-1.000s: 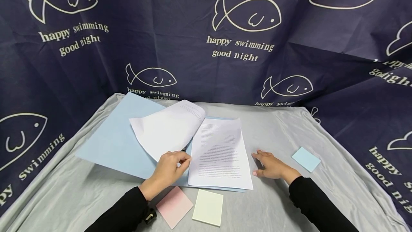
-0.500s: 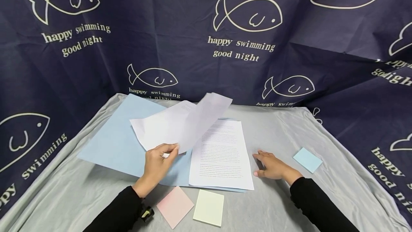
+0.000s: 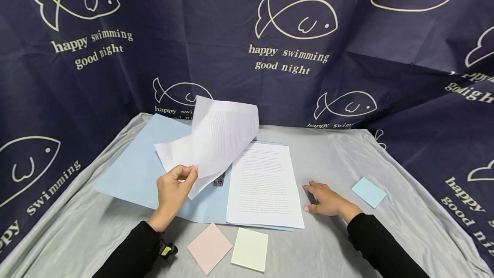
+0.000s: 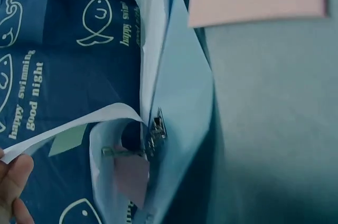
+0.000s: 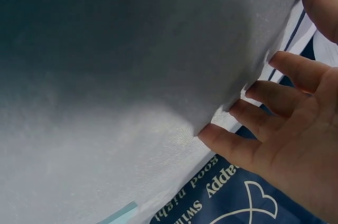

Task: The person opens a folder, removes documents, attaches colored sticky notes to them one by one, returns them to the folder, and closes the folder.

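Observation:
A light blue folder [image 3: 133,166] lies spread on the table with a stack of printed pages [image 3: 264,183] on its right side. My left hand [image 3: 173,190] pinches the lower corner of a printed sheet [image 3: 225,134], which curves up over the folder's left half. Another white sheet [image 3: 164,151] lies turned over beneath it. Along the fold, a metal clip [image 3: 219,180] shows, also seen as the clip [image 4: 157,131] in the left wrist view. There, a green piece [image 4: 68,139] and a pink piece [image 4: 132,176] show by the pages. My right hand [image 3: 326,198] rests on the cloth, fingers spread, right of the pages.
A pink sticky-note pad [image 3: 209,249] and a pale green pad [image 3: 250,249] lie in front of the folder. A light blue pad [image 3: 368,191] lies right of my right hand. The table has a grey cloth [image 3: 308,252], and a dark blue fish-print curtain [image 3: 224,55] hangs behind.
My left hand has lifted a sheet off the right-hand stack and drawn it leftward, exposing the page beneath and the metal clip. The right hand has stayed in place.

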### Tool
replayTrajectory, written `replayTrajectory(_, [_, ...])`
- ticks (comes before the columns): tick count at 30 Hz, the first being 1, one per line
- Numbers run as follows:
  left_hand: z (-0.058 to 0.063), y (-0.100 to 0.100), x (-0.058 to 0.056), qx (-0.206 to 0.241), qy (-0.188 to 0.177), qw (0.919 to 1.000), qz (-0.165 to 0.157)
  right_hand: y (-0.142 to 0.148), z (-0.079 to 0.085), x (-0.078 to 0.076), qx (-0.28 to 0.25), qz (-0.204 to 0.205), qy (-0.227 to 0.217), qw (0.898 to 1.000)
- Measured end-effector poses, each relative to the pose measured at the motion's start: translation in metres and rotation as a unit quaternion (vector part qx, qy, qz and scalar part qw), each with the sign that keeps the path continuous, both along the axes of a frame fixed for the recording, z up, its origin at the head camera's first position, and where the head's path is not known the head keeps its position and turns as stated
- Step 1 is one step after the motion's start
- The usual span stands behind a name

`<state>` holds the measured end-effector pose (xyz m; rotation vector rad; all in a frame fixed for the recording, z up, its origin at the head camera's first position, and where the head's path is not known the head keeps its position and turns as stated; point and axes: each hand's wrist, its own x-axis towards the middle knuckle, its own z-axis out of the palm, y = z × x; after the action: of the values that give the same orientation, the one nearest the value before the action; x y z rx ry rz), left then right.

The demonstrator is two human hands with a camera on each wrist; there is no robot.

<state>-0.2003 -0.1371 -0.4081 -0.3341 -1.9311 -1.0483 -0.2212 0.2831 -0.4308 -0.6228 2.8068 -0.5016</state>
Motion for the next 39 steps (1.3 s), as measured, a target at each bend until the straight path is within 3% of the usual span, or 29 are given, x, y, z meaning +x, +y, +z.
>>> replayTrajectory(7, [-0.004,-0.014,0.002,-0.01,-0.013,0.9994,0.031,-0.001,0.0,0.003,0.0,-0.002,0.003,1.0])
replayTrajectory(18, [-0.001,-0.029,0.008,0.033,-0.114,0.9904,0.071,-0.001,-0.002,0.002,0.004,0.002,0.006,1.0])
replayTrajectory(23, [-0.002,-0.034,0.009,0.046,-0.141,0.9857,0.08,0.001,-0.003,0.001,0.002,0.001,0.005,1.0])
replayTrajectory(33, [-0.007,-0.041,0.011,-0.055,-0.117,0.987,0.096,0.001,-0.002,0.002,0.005,-0.001,0.006,1.0])
replayTrajectory(39, [-0.011,-0.042,0.013,-0.085,-0.113,0.9852,0.097,0.0,-0.002,0.003,0.009,-0.002,0.007,1.0])
